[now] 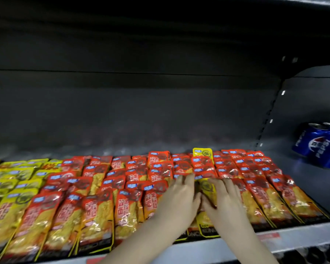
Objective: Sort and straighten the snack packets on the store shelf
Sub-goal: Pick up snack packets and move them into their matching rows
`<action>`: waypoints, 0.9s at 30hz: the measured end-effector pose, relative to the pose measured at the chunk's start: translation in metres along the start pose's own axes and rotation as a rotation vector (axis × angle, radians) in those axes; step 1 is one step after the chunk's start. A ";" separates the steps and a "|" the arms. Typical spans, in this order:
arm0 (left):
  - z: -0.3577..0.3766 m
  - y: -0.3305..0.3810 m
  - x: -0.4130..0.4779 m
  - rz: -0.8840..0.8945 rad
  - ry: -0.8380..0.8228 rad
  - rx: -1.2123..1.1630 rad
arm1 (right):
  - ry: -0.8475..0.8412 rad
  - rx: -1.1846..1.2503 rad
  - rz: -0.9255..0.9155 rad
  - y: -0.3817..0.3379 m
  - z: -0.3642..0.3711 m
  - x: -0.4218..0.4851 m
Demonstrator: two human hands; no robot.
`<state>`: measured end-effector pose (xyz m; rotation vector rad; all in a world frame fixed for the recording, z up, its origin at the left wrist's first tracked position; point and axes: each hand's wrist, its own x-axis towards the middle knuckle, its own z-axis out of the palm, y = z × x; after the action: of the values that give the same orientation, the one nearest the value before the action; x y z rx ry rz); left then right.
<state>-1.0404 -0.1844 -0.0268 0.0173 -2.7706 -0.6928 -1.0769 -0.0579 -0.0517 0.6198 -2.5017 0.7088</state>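
Rows of red snack packets [95, 189] cover most of the shelf, with yellow packets [13, 180] grouped at the left. One yellow packet [208, 189] lies among the red ones in the right half, and another yellow packet [202, 153] stands at the back of that row. My left hand [179, 197] and my right hand [225, 197] rest side by side on the packets, fingers spread, flanking the near yellow packet. Whether either hand grips it is unclear; the image is blurred.
Blue Pepsi cans [320, 147] stand at the right on the neighbouring shelf section. The grey shelf front edge [293, 237] runs below the packets. A dark back wall [141, 111] and an upper shelf close the space above.
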 end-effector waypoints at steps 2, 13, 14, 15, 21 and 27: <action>0.001 0.002 -0.002 -0.009 0.016 -0.099 | 0.005 0.007 0.009 0.003 0.002 -0.002; 0.004 0.013 0.004 -0.269 0.034 -0.868 | 0.051 0.145 0.105 -0.003 -0.011 -0.004; 0.001 0.012 0.005 -0.269 0.017 -0.899 | 0.054 0.158 0.111 -0.004 -0.013 -0.003; -0.002 0.011 0.005 -0.262 0.010 -0.910 | 0.062 0.177 0.116 -0.005 -0.015 -0.001; -0.041 -0.011 0.000 -0.141 0.090 -0.982 | 0.204 0.373 0.127 -0.041 -0.019 0.011; -0.097 -0.064 -0.016 -0.138 0.211 -1.012 | 0.052 0.553 0.117 -0.113 0.000 0.025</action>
<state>-1.0013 -0.2847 0.0212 0.0665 -1.9546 -1.8960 -1.0370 -0.1513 0.0035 0.6269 -2.3034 1.4637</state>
